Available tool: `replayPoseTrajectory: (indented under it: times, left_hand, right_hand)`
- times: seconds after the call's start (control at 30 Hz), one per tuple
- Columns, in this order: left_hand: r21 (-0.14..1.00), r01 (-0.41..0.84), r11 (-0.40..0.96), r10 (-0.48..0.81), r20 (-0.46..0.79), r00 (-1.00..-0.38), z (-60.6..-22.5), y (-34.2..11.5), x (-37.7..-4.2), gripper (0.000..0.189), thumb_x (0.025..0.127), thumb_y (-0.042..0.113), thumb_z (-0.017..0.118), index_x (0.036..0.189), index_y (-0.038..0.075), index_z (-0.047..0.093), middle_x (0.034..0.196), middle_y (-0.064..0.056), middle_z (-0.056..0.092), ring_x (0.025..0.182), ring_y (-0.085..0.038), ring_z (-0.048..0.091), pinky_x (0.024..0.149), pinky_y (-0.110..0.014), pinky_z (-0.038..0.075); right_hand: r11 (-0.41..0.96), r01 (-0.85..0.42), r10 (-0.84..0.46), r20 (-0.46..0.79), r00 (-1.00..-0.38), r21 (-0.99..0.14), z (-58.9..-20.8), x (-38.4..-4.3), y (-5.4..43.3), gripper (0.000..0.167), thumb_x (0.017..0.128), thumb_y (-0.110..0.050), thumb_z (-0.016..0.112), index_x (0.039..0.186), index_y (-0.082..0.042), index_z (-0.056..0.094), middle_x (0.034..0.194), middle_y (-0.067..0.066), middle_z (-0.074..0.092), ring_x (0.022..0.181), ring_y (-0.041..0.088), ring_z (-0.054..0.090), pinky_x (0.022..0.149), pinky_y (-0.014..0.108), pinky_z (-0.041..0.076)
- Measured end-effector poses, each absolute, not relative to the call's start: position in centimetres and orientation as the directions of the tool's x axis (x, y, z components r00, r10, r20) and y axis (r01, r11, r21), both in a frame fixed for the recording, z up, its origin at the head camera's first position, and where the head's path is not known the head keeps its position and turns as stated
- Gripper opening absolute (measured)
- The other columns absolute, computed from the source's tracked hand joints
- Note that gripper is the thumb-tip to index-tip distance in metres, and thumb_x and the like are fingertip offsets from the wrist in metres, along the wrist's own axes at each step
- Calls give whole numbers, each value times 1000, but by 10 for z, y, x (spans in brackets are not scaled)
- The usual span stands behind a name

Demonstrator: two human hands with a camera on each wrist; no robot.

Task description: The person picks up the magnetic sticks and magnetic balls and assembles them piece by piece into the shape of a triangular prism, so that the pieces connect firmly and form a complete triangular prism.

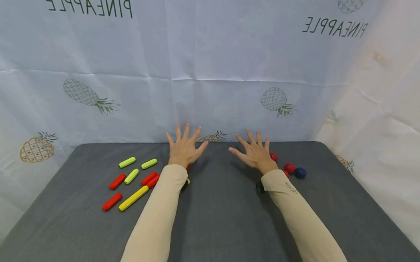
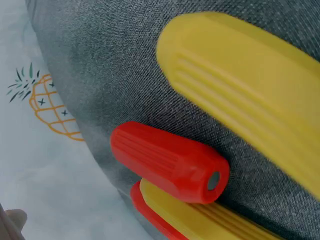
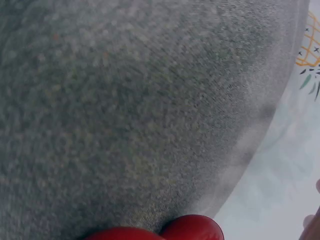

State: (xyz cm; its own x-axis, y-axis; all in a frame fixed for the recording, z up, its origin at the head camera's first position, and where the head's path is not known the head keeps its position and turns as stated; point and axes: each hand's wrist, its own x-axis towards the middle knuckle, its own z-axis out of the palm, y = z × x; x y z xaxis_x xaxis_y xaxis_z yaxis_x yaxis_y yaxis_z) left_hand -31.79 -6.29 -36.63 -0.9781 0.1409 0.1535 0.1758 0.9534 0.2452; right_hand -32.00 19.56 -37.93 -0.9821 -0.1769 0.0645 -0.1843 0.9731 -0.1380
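To the left on the grey table (image 1: 223, 226), red sticks (image 1: 112, 202) and a long yellow stick (image 1: 134, 198) lay around eight o'clock from your left hand (image 1: 184, 149), light green sticks (image 1: 127, 162) between eight and nine. That hand was spread, its straight fingers toward twelve; a mostly hidden red piece (image 1: 188, 168) showed at six, beside your wrist. Your right hand (image 1: 255, 154) was spread too, fingers toward eleven. Red balls (image 1: 289, 168) lay near it between three and five o'clock, a blue ball (image 1: 301, 173) at four, farther right.
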Motion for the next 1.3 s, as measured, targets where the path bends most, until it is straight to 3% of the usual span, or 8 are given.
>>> replayPoseTrajectory:
  times: [0.5,0.97,1.3]
  left_hand:
    - [264,212,941,188,114,-976,-359,-75,-316,68,100,64,33,159,35,18,168,-10,4,154,-41,-7,115,-72,-5]
    - [245,241,939,231,70,-970,-361,-81,-303,68,101,62,35,159,31,18,168,-12,7,154,-41,-3,117,-70,3]
    - [248,273,930,269,49,-962,-357,-85,-290,68,102,57,39,160,28,19,167,-15,11,153,-43,8,119,-66,12]
  right_hand:
    - [958,-221,-216,48,-975,-184,-375,-313,209,82,93,-75,33,159,-30,18,168,13,3,152,48,-4,113,74,-5]
    - [931,-290,-277,87,-957,-222,-370,-299,211,81,93,-74,36,159,-28,22,167,15,9,152,48,0,114,74,0]
    - [913,-330,-307,128,-943,-238,-368,-285,221,78,95,-69,41,158,-27,24,167,14,10,152,47,4,115,72,2]
